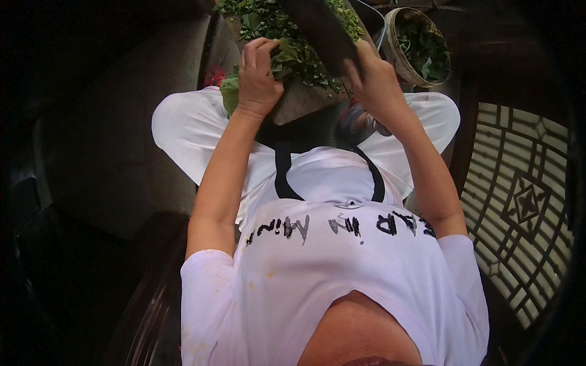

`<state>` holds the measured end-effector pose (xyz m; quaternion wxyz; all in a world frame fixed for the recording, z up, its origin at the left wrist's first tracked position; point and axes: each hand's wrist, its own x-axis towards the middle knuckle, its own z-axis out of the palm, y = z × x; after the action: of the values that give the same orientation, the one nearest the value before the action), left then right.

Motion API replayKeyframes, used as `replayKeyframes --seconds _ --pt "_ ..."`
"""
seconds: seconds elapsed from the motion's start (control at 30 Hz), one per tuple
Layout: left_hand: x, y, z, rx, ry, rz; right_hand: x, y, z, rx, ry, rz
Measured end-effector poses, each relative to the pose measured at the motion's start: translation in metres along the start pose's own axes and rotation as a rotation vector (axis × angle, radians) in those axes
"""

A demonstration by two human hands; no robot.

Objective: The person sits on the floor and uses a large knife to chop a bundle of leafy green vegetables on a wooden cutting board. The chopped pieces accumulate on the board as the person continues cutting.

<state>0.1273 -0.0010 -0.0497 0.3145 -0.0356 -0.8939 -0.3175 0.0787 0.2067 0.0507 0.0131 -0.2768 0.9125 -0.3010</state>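
My left hand (pixel 260 75) is curled over a bunch of leafy greens (pixel 230 95) on a wooden cutting board (pixel 295 106). Large leaves stick out on both sides of its fingers. My right hand (pixel 377 84) grips the handle of a broad dark cleaver (pixel 322 39), whose blade is blurred and slants up and left over the board. Chopped greens (pixel 302 66) cover much of the board around the blade. Paler chopped bits (pixel 351 25) lie beyond the blade on the right. The blade hides part of the greens, and the picture's top edge cuts off the board's far end.
A round bucket (pixel 390 50) with a wire handle (pixel 382 27) stands right of the board, holding green leaves (pixel 428 52). My bent knees flank the board, with a shoe (pixel 350 116) below its near right edge. A lattice-patterned panel (pixel 517 201) is at the far right.
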Motion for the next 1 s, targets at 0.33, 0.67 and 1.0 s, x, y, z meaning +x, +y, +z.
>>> replayKeyframes --seconds 0.33,0.67,1.0 --pt "0.021 0.015 0.032 0.086 0.045 0.007 -0.029 -0.002 -0.008 -0.048 0.022 -0.05" --pt "0.019 0.01 0.038 -0.128 0.317 -0.04 -0.028 0.001 -0.012 -0.198 -0.124 -0.1" --pt "0.015 0.001 0.04 -0.126 0.24 -0.081 0.01 -0.019 -0.012 -0.253 -0.336 -0.006"
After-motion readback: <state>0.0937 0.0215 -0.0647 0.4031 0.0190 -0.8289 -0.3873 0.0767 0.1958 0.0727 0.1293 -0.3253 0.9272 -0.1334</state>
